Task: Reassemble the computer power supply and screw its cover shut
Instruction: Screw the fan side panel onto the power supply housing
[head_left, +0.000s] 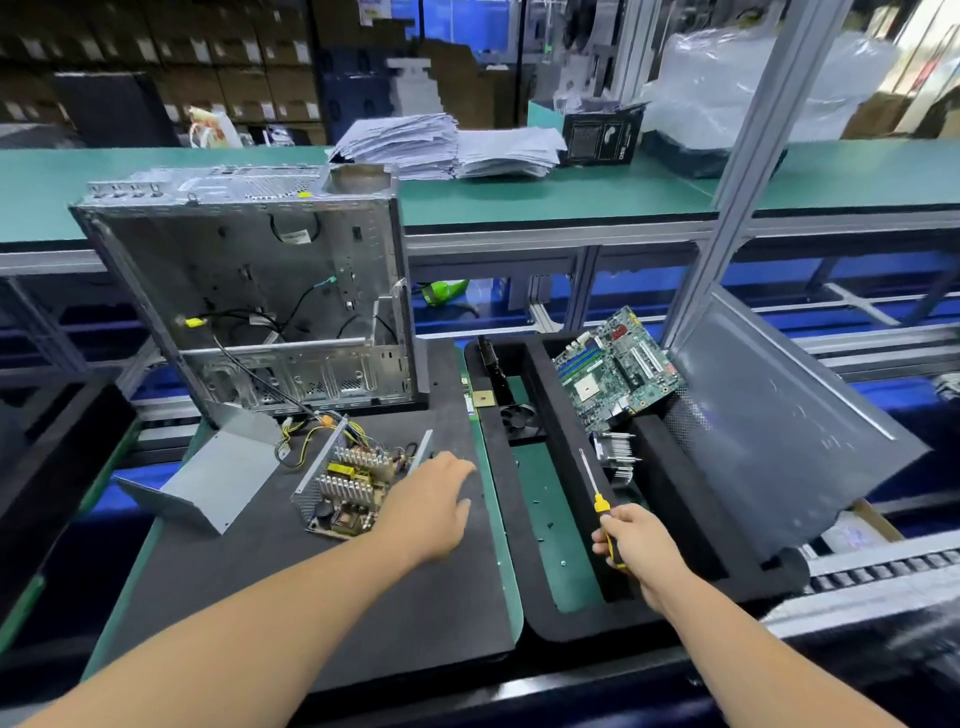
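Observation:
The opened power supply (345, 480) lies on the black mat with its circuit board, heat sinks and yellow wires exposed. Its grey metal cover (215, 480) rests upturned to the left of it. My left hand (434, 501) hovers just right of the power supply, fingers relaxed and stretched toward the mat, holding nothing. My right hand (631, 540) grips the yellow-and-black handle of a screwdriver (592, 480), whose shaft points up and away over the foam tray. Several small dark screws (540, 525) lie on the green floor of that tray.
An empty computer case (249, 291) stands behind the power supply, its cables trailing down to it. The black foam tray (550, 415) on the right holds a motherboard (618, 369), a fan (519, 418) and a heatsink (618, 452). A grey side panel (779, 431) leans at its right.

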